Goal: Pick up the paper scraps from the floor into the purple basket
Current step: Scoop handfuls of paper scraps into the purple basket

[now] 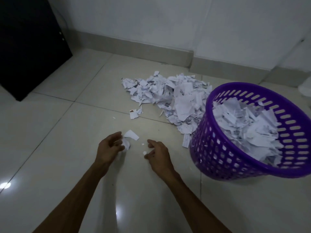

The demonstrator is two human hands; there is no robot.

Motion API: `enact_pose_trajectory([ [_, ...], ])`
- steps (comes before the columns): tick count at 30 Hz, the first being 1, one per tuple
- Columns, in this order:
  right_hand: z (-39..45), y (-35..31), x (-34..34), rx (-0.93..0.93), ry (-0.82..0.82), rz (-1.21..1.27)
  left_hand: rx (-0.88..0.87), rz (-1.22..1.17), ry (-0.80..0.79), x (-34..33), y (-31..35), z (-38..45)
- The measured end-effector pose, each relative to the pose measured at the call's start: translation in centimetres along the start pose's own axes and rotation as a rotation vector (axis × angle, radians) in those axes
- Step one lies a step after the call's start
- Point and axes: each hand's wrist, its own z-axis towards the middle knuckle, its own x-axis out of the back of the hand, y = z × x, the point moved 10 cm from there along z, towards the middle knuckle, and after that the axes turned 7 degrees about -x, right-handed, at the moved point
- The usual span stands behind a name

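Observation:
A big pile of torn white paper scraps (168, 96) lies on the tiled floor ahead. To its right stands the purple basket (218, 153), slotted and more than half full of scraps. My left hand (109, 147) holds a few crumpled scraps (127, 142) in its curled fingers, low over the floor. A hand's width to the right, my right hand (158, 153) pinches a tiny scrap (144, 153) at its fingertips. One more tiny bit (142, 144) lies on the floor between the hands.
A few loose scraps (135, 113) lie apart from the pile, nearer me. A dark cabinet (28, 47) stands at the back left. The white wall and skirting (143, 49) run behind the pile. A paper strip (186, 140) lies by the basket's foot.

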Motion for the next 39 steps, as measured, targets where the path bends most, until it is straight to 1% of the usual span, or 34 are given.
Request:
enact_pose_trajectory([
  [4, 2.3, -2.1, -1.2, 0.089, 0.043, -0.034, -0.034, 0.009, -0.047, -1.5, -0.2, 1.5],
  [6, 3.0, -3.5, -1.3, 0.164, 0.067, -0.056, -0.051, -0.011, -0.067, -2.0, -0.2, 2.1],
  [9, 3.4, -5.8, -1.6, 0.321, 0.114, -0.223, -0.012, -0.093, -0.052, -1.9, -0.5, 2.6],
  [11, 3.6, -6.3, -3.2, 0.366, 0.042, -0.341, 0.051, -0.195, -0.032, -1.7, -1.3, 2.7],
  [13, 3.6, -5.6, -4.8, 0.367, -0.054, -0.415, 0.063, -0.219, -0.009, -1.5, -1.6, 2.7],
  [14, 3.5, -5.1, -5.2, 0.367, -0.071, -0.413, 0.055, -0.213, 0.002, -1.5, -1.8, 2.7],
  [17, 2.3, -3.7, -4.6, 0.399, -0.001, -0.304, 0.040, -0.222, 0.002, -1.8, -1.9, 2.3],
  [19, 1.1, -3.0, -3.0, 0.482, 0.120, -0.256, 0.043, -0.239, -0.012, -2.2, -1.8, 1.9],
  [21, 0.0, -2.2, -1.3, 0.523, 0.197, -0.232, 0.042, -0.252, -0.019, -2.4, -1.5, 1.4],
  [24, -1.8, -1.6, 0.4, 0.545, 0.214, -0.230, 0.033, -0.211, -0.041, -2.7, -1.3, 0.5],
  [27, -2.9, -1.0, 1.0, 0.538, 0.188, -0.183, -0.008, -0.073, -0.112, -3.3, -1.4, -0.2],
  [29, -3.5, -0.4, 2.0, 0.477, 0.178, -0.111, -0.059, 0.013, -0.177, -4.0, -1.0, -0.7],
  [32, -4.8, 1.1, 4.7, 0.364, 0.272, -0.047, -0.134, 0.139, -0.320, -5.7, 0.0, -1.7],
  [34, -5.5, 2.8, 6.1, 0.300, 0.307, -0.012, -0.162, 0.205, -0.365, -6.4, 0.4, -2.2],
  [36, -5.5, 4.8, 6.4, 0.212, 0.226, 0.025, -0.186, 0.267, -0.379, -6.9, 0.7, -2.4],
  [39, -5.0, 6.4, 5.9, 0.141, 0.084, -0.042, -0.225, 0.382, -0.428, -8.1, 0.8, -2.4],
])
